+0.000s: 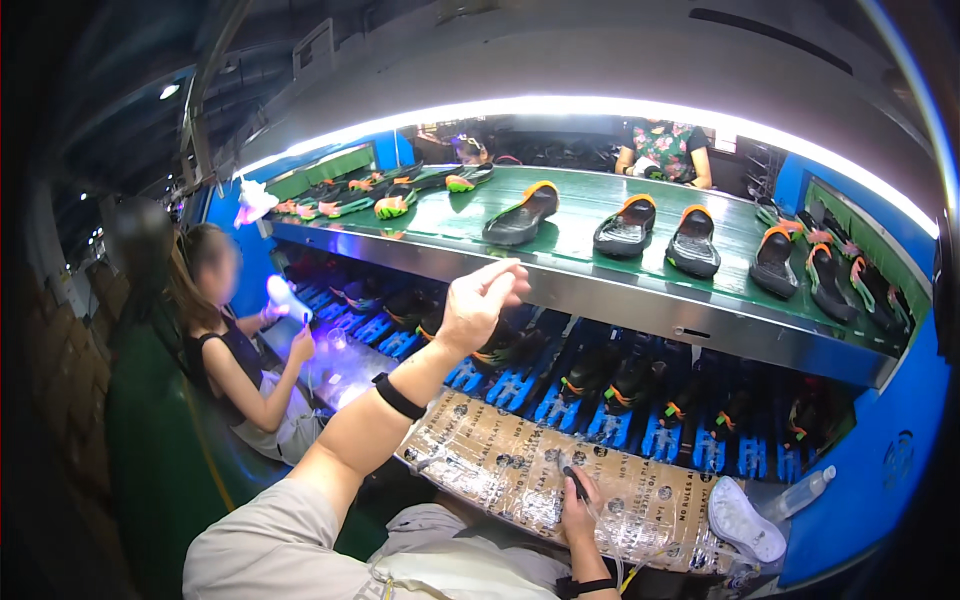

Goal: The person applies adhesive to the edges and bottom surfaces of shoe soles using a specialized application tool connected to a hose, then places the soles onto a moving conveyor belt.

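Belt (580,203): runs across the upper middle, soles (623,232) lying on it at left, centre and right.
Rack (606,425): below the belt, holding a row of shoes (590,378).
Cardboard (480,432): lower centre, before the rack.
Left hand (480,303): centre, before the belt's front edge.
Right hand (578,510): lower centre, over the cardboard, around a tool (574,484).
Single shoe (745,522): lower right, bottle (800,494) just right.
Co-worker (245,375): left side; another person (665,145) upper right, behind the belt.
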`<state>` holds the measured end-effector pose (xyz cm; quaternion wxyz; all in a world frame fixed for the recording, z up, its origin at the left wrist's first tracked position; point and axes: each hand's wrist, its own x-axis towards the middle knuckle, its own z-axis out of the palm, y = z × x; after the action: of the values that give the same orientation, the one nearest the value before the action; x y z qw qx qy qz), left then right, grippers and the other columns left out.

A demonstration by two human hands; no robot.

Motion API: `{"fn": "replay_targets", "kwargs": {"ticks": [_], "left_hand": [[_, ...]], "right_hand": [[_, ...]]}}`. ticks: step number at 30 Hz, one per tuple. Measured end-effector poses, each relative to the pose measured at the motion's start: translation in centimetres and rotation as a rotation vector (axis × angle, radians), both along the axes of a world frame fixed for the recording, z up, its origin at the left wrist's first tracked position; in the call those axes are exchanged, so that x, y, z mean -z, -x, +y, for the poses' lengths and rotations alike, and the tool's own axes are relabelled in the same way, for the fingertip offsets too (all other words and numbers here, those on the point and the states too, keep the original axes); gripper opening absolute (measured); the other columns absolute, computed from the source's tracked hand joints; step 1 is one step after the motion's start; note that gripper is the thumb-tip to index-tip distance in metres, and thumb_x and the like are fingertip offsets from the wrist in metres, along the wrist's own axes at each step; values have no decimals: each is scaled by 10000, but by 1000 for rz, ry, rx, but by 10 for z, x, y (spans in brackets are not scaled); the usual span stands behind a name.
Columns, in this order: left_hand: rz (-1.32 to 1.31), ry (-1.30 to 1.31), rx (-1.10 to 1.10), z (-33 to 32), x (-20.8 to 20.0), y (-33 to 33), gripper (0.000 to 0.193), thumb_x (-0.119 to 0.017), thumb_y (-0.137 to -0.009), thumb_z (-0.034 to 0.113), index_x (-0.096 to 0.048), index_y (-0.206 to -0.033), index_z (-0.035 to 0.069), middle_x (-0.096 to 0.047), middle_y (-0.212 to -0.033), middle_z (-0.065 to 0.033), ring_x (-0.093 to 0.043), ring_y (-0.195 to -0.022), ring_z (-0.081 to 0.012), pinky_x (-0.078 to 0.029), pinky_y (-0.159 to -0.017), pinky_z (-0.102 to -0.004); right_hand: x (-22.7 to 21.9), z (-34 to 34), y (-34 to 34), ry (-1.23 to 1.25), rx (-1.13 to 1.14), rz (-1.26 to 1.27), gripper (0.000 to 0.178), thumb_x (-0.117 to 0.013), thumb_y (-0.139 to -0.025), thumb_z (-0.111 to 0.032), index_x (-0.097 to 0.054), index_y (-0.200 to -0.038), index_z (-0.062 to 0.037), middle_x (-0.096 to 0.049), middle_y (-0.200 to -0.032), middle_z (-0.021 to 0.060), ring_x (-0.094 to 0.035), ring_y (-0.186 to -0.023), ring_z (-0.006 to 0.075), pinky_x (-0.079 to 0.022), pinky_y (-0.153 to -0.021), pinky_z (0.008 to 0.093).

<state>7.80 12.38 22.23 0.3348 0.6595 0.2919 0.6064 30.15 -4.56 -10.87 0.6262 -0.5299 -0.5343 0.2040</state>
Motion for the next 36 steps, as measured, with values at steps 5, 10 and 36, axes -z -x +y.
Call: {"fn": "replay_targets", "kwargs": {"ticks": [5,10,36], "left_hand": [[680,-571,-705,48,-54,1,529,-734,-994,273,-641,-1410,-40,-714,-1366,-255,-653,-1340,-425,-495,-1164,-468],[1039,-72,-552,130,-62,16,797,-712,-987,470,-506,-1571,-33,-665,-1392,-338,-608,-1388,-454,-455,-1201,-469],[873,-47,-873,241,-113,290,431,-654,-990,380,-796,-1175,18,-778,-1092,-280,-764,-1099,-411,-578,-984,-471]], "right_hand": [[7,3,0,-4,-7,-16,279,-764,-960,-117,-783,-1215,-6,-764,-1056,201,-731,-964,354,-558,-911,432],[-10,-2,2,36,-8,50,298,-768,-956,-107,-782,-1234,-1,-760,-1028,189,-730,-927,327,-557,-847,404],[-23,0,13,93,1,-163,338,-760,-933,-96,-761,-1250,20,-765,-1001,202,-720,-907,375,-561,-839,445]]}}
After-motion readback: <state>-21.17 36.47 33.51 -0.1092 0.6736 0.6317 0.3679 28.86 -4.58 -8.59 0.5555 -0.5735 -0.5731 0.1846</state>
